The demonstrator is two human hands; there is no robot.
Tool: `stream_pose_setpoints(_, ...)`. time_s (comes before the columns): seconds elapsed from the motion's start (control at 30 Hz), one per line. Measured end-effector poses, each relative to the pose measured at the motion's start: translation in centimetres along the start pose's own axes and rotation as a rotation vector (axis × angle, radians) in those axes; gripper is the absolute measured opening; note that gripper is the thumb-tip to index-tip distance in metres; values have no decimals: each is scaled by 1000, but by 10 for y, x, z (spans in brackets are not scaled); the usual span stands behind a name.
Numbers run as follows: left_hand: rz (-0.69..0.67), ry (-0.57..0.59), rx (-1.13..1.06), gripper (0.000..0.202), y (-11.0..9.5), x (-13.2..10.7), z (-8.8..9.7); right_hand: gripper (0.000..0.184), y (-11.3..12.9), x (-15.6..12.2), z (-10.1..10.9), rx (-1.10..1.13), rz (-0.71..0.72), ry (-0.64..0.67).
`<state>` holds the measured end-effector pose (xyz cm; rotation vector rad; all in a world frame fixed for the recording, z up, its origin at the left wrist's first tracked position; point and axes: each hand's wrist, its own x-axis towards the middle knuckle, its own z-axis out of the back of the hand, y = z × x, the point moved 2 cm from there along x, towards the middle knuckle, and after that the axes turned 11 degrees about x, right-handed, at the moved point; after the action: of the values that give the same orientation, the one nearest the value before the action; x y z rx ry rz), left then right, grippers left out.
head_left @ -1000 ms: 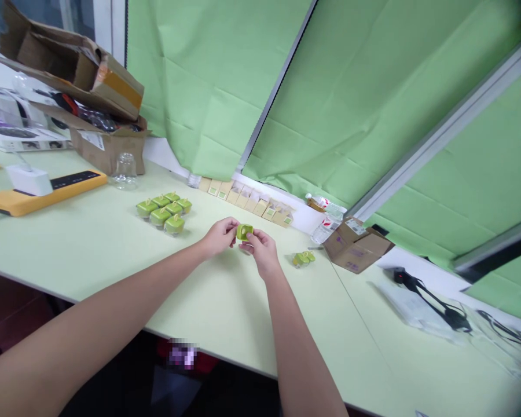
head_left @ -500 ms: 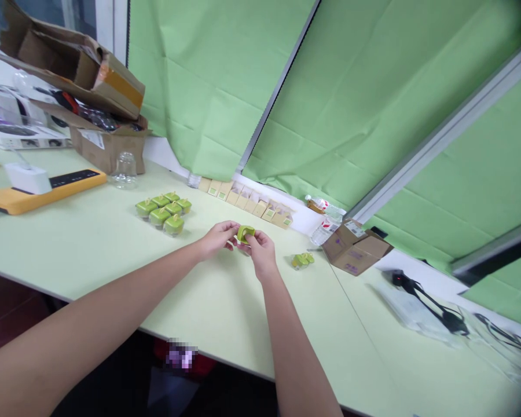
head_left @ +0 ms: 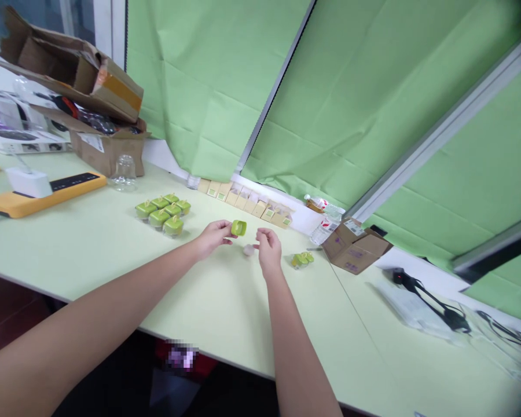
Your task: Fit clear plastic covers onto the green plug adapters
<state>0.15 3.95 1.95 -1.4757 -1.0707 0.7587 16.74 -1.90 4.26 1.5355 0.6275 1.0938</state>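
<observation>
My left hand [head_left: 215, 236] pinches a small green cap [head_left: 238, 227] and holds it just above the pale green table [head_left: 113, 249]. My right hand [head_left: 267, 248] is a short way to the right, apart from the cap, with its fingertips curled together and nothing visible in them. A small pale round piece [head_left: 248, 249] lies on the table between the two hands, close to my right thumb. To the left stands a cluster of several green-lidded little jars [head_left: 162, 211]. Two more green pieces [head_left: 303, 259] lie to the right of my right hand.
A row of small beige boxes [head_left: 247, 200] lines the wall under the green curtain. A yellow power strip [head_left: 43, 191], a clear glass jar [head_left: 124, 172] and open cardboard boxes [head_left: 82, 87] are at the left. Water bottles [head_left: 323, 217], a small carton [head_left: 356, 246] and black cables [head_left: 429, 298] are at the right.
The hands have parted: my left hand has lifted the green cap away to the left, my right hand has let go of it, and the pale piece now shows on the table.
</observation>
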Motion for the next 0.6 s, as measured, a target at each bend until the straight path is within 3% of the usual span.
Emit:
stream_pose_setpoints(0.07,-33,-54,10,38,1,3,2,33,-9,4,11,-306,77,10)
stream_pose_setpoints(0.13,-72,-98,30,36,2,5,4,34,-21,5,14,-523,84,173)
stream_pose_setpoints(0.23,-85,-157,86,31,4,7,6,31,-29,5,12,-591,94,330)
stream_pose_setpoints(0.4,-96,-205,184,19,6,9,9,40,-13,5,6,-145,17,197)
stream_pose_setpoints(0.6,-126,-193,267,16,9,10,8,46,0,1,-1,302,-181,253)
